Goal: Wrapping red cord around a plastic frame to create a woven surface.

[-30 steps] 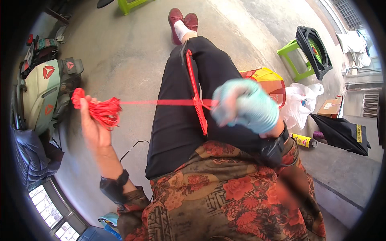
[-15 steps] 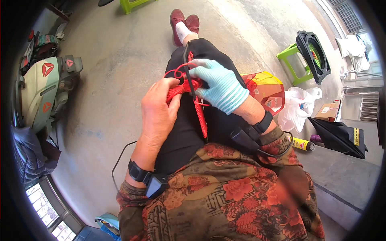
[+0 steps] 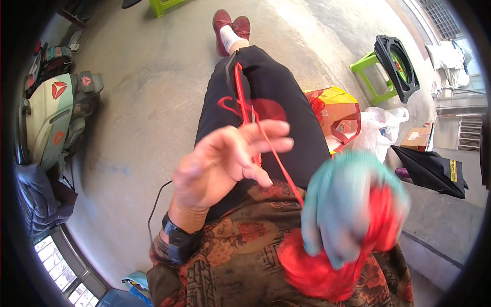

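My right hand (image 3: 348, 210), in a pale blue-green knitted glove, is smeared by motion over the right side of my lap. It grips a loose bundle of red cord (image 3: 327, 271), which hangs below and beside the fingers. From there a taut red strand (image 3: 280, 163) runs up to a thin black frame (image 3: 231, 84) standing edge-on between my thighs. Red cordwork lines the frame's edge. My left hand (image 3: 232, 158) is bare and open, palm turned up, fingers apart, close to the strand. It hides the frame's lower part.
To the right, a green stool (image 3: 376, 79) carries a black frame (image 3: 401, 69) with a green and red centre. Beside my right leg stand a red and yellow bag (image 3: 340, 120) and a white plastic bag (image 3: 381, 128). A scooter (image 3: 53, 117) is at the left.
My right hand has swung from the frame down and right with the cord bundle, drawing a strand out. My left hand has let go of the bundle, opened and moved slightly nearer my body.
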Available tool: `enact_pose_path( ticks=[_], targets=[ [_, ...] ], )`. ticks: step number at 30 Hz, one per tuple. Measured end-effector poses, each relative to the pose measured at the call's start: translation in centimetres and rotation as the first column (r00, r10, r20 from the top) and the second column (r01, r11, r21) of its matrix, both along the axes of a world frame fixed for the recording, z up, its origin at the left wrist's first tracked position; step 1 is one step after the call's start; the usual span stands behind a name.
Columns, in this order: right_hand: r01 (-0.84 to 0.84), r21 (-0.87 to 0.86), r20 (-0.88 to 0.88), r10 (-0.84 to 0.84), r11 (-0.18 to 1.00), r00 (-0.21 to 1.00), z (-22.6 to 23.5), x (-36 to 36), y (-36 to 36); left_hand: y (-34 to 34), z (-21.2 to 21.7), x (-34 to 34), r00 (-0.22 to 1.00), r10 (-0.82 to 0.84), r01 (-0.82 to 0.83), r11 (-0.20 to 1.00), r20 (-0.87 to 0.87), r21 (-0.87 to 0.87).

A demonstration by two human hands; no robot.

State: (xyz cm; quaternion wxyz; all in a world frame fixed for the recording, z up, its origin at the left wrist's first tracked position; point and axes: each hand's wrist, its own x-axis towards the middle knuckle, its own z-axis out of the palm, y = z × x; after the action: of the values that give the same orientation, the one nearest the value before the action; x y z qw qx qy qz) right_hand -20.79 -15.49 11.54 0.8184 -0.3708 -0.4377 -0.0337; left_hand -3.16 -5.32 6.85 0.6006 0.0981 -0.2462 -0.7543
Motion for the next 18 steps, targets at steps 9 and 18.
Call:
enact_pose_path(
  ticks=[9,18],
  targets=[
    [0.757,-0.312,-0.897,-0.442,0.573,-0.035,-3.4,-3.3,0.6,7.1,-1.4,5.4,0.994,0.064,-0.044,0.974,-0.086,0.222],
    [0.138,-0.967,0.171,-0.949,-0.213,-0.266,-7.3,1.9,3.6,14.3,-3.2,7.5,0.935,0.237,-0.331,0.849,0.264,0.412]
  ],
)
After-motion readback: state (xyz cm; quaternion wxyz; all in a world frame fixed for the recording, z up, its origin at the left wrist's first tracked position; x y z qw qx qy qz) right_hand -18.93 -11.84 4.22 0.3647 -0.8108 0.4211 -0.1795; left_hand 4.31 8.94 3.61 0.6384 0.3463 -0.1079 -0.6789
